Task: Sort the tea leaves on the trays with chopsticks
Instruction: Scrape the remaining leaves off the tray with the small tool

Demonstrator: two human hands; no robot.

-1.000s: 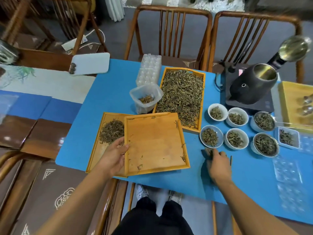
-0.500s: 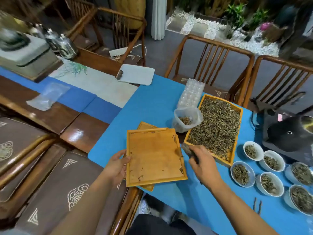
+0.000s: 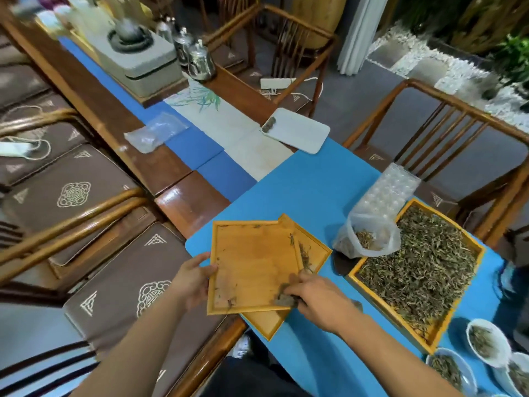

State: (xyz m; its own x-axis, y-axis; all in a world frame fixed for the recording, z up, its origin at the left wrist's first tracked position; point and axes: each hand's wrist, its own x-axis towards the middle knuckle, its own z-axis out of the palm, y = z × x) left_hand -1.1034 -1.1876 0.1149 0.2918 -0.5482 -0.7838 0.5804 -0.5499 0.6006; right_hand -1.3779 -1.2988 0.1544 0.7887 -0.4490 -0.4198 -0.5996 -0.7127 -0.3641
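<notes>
L hand point(image 3: 192, 282) grips top tray point(image 3: 252, 267) left edge; R hand point(image 3: 316, 300) pinches tea clump point(image 3: 284, 299) at right edge.

The upper tray point(image 3: 252, 265) is pale, matt wood with a smooth face, and so is the big tray point(image 3: 442, 338) of dry, wiry tea leaves point(image 3: 415, 270). The blue mat point(image 3: 303, 190) looks smooth and dull. The bag point(image 3: 369, 239) is thin, crinkled clear plastic. The tabletop point(image 3: 189, 202) is dark, glossy varnished wood. The bowls point(image 3: 499, 343) look like glazed white ceramic.

lower tray point(image 3: 315, 250) mostly covered, bowls point(image 3: 486, 342) cut off — blurred
</notes>
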